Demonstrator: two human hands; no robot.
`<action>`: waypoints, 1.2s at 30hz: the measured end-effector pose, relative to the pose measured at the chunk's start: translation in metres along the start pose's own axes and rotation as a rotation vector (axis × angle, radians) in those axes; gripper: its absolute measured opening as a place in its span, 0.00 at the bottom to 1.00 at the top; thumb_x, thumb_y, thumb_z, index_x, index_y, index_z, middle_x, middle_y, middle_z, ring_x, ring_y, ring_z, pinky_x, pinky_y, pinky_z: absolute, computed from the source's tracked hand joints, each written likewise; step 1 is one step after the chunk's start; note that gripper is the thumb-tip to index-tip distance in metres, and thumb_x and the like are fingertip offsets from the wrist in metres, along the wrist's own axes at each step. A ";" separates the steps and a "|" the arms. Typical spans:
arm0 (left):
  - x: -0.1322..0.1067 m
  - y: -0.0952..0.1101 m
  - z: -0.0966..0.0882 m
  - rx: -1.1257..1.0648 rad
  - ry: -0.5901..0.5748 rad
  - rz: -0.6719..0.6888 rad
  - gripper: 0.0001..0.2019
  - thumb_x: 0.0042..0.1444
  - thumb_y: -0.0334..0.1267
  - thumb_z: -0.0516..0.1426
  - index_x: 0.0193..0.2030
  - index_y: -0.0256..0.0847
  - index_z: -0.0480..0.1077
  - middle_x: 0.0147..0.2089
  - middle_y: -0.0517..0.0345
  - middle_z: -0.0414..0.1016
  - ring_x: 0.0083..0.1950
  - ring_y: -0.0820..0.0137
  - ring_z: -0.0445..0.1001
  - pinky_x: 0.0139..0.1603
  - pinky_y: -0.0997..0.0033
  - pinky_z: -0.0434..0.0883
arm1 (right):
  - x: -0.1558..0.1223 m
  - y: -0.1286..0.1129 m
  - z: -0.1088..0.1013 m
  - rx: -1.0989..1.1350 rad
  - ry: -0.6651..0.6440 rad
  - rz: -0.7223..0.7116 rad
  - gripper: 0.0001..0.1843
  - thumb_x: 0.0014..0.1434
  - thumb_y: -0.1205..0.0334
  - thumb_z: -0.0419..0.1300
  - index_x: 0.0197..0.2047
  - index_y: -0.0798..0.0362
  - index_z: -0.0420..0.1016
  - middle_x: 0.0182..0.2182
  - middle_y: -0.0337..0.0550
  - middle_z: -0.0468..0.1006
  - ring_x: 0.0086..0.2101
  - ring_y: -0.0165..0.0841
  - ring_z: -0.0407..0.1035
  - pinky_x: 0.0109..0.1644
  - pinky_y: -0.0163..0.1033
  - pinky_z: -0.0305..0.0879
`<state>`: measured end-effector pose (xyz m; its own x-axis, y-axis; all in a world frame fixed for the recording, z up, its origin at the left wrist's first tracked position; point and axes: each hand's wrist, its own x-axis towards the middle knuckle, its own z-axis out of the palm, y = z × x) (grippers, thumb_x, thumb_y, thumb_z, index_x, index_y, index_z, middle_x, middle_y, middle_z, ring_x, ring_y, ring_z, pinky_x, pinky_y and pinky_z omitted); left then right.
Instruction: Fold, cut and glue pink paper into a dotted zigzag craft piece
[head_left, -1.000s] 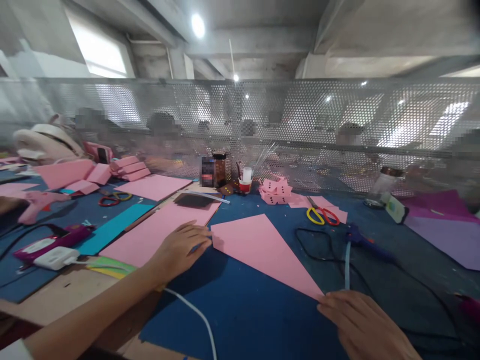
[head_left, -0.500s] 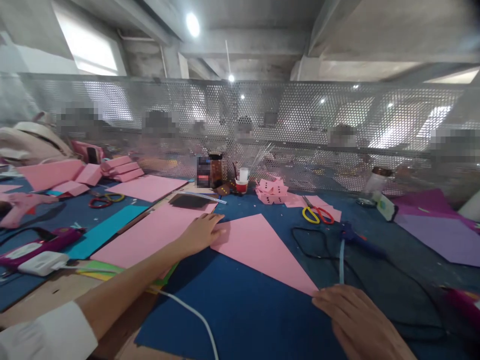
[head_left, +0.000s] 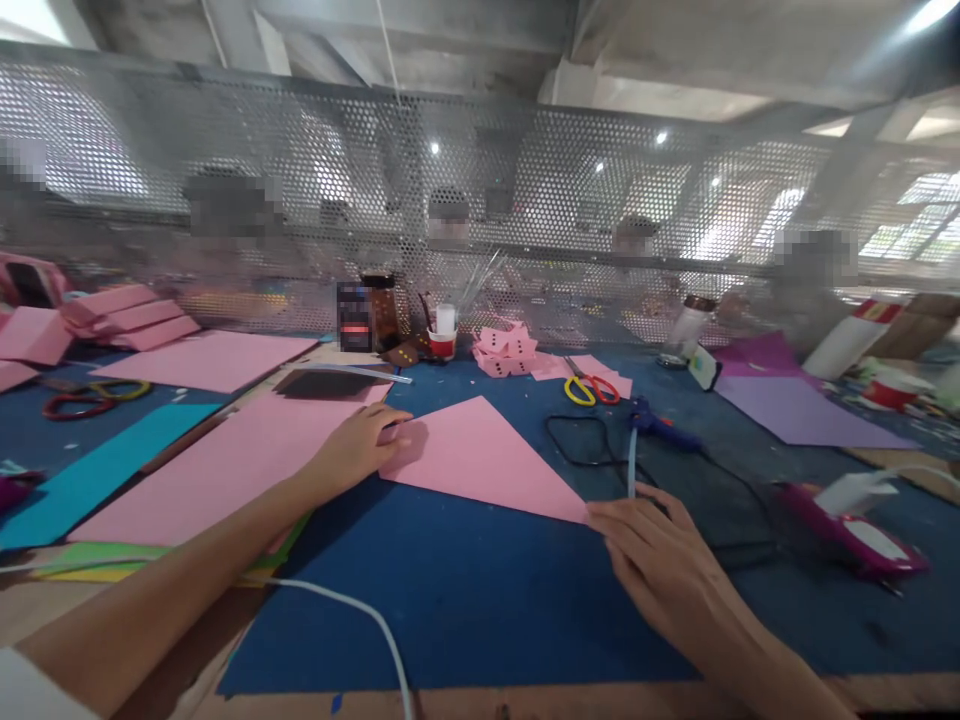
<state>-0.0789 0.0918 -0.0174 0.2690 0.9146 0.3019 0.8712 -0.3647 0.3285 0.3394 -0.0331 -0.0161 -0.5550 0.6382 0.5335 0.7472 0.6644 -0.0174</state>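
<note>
A pink paper triangle [head_left: 480, 455] lies flat on the blue mat [head_left: 465, 590]. My left hand [head_left: 358, 448] rests on its left corner, fingers curled down onto the paper. My right hand [head_left: 660, 565] pinches the triangle's right tip against the mat. A blue glue gun [head_left: 660, 428] with a clear glue stick lies just beyond my right hand, its black cord looped beside it. Yellow-and-red scissors [head_left: 590, 388] lie further back.
Large pink sheets [head_left: 217, 460] and a teal strip [head_left: 90, 475] lie at left. Small pink folded pieces [head_left: 504, 352], a red-and-white cup [head_left: 442, 340] and a dark jar [head_left: 384, 312] stand by the perforated metal screen [head_left: 525, 200]. Purple sheets [head_left: 802, 410] and a magenta device [head_left: 855, 530] lie right. Other people sit behind the screen.
The view has swung right and down. My left hand has slid onto the triangle's left corner, and my right hand has closed on the right tip.
</note>
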 end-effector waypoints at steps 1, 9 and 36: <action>0.000 0.001 -0.001 -0.011 0.003 -0.004 0.22 0.58 0.50 0.55 0.55 0.42 0.73 0.58 0.48 0.76 0.60 0.53 0.71 0.64 0.52 0.65 | 0.001 0.001 0.000 -0.027 0.004 0.008 0.19 0.66 0.72 0.52 0.56 0.48 0.74 0.49 0.43 0.81 0.48 0.36 0.75 0.64 0.56 0.56; -0.004 0.013 -0.005 -0.104 0.073 -0.038 0.22 0.54 0.42 0.54 0.55 0.42 0.73 0.52 0.50 0.76 0.53 0.58 0.75 0.55 0.58 0.72 | 0.017 0.001 0.001 -0.106 -0.107 0.043 0.17 0.66 0.66 0.57 0.57 0.50 0.72 0.45 0.43 0.80 0.47 0.39 0.73 0.62 0.56 0.56; -0.009 0.003 -0.020 -0.888 0.145 -0.297 0.24 0.49 0.50 0.67 0.50 0.39 0.75 0.50 0.52 0.79 0.46 0.61 0.76 0.44 0.67 0.72 | 0.078 0.027 0.013 0.473 -0.156 0.516 0.07 0.62 0.59 0.58 0.39 0.50 0.77 0.35 0.39 0.81 0.36 0.35 0.74 0.43 0.39 0.65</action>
<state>-0.0869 0.0793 -0.0016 -0.0194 0.9826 0.1849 0.2485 -0.1743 0.9528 0.3111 0.0395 0.0140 -0.2456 0.9412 0.2319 0.7094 0.3375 -0.6187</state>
